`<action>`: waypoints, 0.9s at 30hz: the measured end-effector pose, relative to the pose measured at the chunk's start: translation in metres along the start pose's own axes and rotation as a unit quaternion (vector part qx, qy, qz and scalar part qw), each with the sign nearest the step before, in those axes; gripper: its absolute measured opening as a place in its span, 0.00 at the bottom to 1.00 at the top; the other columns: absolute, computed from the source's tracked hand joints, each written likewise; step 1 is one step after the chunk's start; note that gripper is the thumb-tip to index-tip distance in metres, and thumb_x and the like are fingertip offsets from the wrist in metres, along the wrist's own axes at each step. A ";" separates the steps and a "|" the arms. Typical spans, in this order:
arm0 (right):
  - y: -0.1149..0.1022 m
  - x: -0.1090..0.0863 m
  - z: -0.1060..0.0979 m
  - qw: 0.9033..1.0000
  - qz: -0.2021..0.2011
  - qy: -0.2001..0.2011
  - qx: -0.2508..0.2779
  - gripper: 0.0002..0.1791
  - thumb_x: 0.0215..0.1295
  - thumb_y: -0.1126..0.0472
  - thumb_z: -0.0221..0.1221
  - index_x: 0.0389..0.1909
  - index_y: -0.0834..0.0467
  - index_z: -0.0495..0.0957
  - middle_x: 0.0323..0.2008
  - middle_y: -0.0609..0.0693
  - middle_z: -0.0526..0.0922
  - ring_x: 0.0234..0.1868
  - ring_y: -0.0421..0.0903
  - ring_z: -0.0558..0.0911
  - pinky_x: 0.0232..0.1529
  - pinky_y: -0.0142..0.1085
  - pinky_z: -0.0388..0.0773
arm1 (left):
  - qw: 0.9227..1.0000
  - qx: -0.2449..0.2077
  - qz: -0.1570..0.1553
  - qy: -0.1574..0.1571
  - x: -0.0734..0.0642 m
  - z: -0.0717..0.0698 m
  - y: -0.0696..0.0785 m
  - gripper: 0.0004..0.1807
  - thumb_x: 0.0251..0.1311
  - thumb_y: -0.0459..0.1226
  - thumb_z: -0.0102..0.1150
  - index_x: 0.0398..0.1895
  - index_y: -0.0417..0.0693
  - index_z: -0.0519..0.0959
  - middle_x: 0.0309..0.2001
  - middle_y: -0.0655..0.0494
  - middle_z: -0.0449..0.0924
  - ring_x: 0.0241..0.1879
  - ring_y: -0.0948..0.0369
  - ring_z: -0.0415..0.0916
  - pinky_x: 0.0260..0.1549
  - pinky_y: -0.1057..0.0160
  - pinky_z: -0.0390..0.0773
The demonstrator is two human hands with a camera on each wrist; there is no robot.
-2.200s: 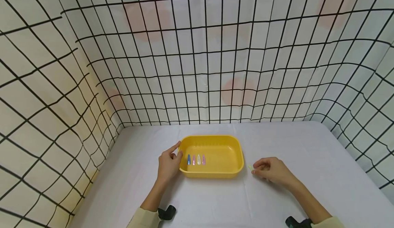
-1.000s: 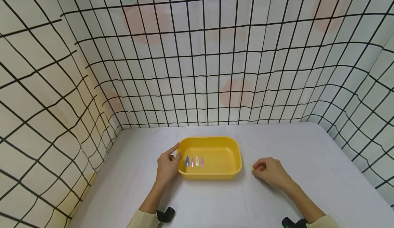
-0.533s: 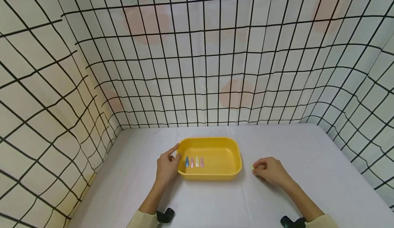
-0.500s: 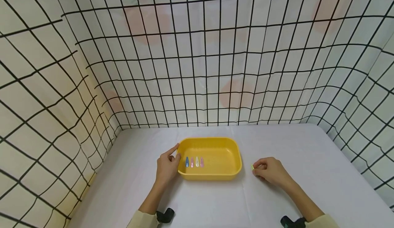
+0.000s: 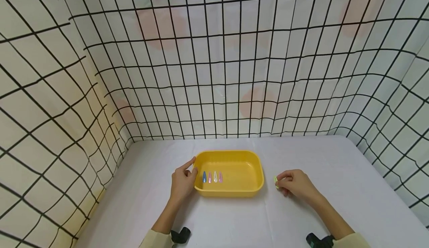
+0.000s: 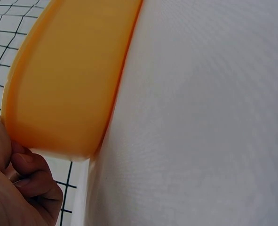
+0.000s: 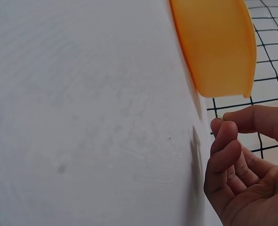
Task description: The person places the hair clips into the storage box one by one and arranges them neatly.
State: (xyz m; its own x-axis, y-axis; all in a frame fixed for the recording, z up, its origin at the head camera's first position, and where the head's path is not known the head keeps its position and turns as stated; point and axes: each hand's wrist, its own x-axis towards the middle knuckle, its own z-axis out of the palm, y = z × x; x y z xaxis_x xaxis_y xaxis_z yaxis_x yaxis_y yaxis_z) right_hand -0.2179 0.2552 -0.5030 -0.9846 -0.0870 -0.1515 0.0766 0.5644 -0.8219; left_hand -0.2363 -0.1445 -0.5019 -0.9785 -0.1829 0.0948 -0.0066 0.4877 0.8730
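A yellow tray [image 5: 241, 173] stands on the white table. My left hand [image 5: 182, 183] grips its left rim between thumb and fingers; in the left wrist view that hand [image 6: 23, 181] is at the tray's corner. Inside, toward the left, several snap hair clips lie in a row: a blue clip [image 5: 204, 177], a pink clip [image 5: 210, 177], a white clip [image 5: 215, 176] and another pink clip [image 5: 220, 177]. Right of the tray, my right hand [image 5: 298, 184] pinches a yellow-green hair clip [image 5: 276, 181]. Fingertips mostly hide this clip in the right wrist view.
A white cloth covers the table [image 5: 231, 222]. White sheeting with a black grid [image 5: 231, 73] rises behind the table and along both sides. Black wrist devices sit at both cuffs, one of them the left device [image 5: 181, 235].
The yellow-green clip, at first sticking out at the right fingertips, has turned in them and now stands more upright. My left hand has kept its hold on the tray; the row of clips is unchanged.
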 end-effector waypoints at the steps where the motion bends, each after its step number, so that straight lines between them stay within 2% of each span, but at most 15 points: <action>1: -0.001 0.000 0.000 1.000 0.001 0.001 0.003 0.13 0.63 0.60 0.67 0.44 0.65 0.84 0.20 0.51 0.84 0.21 0.45 0.80 0.23 0.35 0.78 | 1.000 0.001 -0.001 0.000 0.000 0.000 0.000 0.25 0.68 0.40 0.61 0.68 0.62 0.78 0.12 0.60 0.63 0.12 0.63 0.57 0.12 0.70 0.60; 14: -0.010 0.007 -0.009 0.999 0.001 0.020 0.037 0.14 0.68 0.59 0.64 0.47 0.66 0.82 0.27 0.54 0.86 0.26 0.45 0.79 0.27 0.33 0.80 | 1.000 0.008 -0.007 0.005 -0.001 0.000 0.001 0.25 0.67 0.40 0.61 0.68 0.62 0.78 0.13 0.59 0.64 0.13 0.63 0.58 0.13 0.70 0.61; 21: -0.022 0.009 -0.017 0.996 -0.010 0.013 0.090 0.16 0.71 0.59 0.62 0.50 0.69 0.79 0.34 0.61 0.87 0.27 0.43 0.80 0.28 0.32 0.81 | 1.000 0.009 -0.006 0.004 0.001 0.001 0.001 0.25 0.68 0.40 0.61 0.68 0.63 0.78 0.13 0.59 0.64 0.13 0.63 0.58 0.13 0.70 0.61; 27: -0.032 0.012 -0.018 0.995 -0.024 0.006 0.099 0.17 0.71 0.59 0.61 0.51 0.70 0.78 0.37 0.63 0.87 0.27 0.42 0.80 0.29 0.31 0.80 | 1.000 0.010 -0.004 0.002 0.001 0.001 0.000 0.25 0.68 0.40 0.61 0.69 0.62 0.78 0.14 0.58 0.64 0.14 0.62 0.58 0.13 0.70 0.62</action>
State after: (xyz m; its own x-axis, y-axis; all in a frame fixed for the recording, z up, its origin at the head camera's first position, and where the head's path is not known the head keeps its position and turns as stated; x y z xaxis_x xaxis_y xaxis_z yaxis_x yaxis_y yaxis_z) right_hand -0.2346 0.2514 -0.4686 -0.9895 -0.0997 -0.1046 0.0584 0.3863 -0.9205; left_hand -0.2379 -0.1438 -0.5021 -0.9776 -0.1906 0.0891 -0.0195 0.5038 0.8636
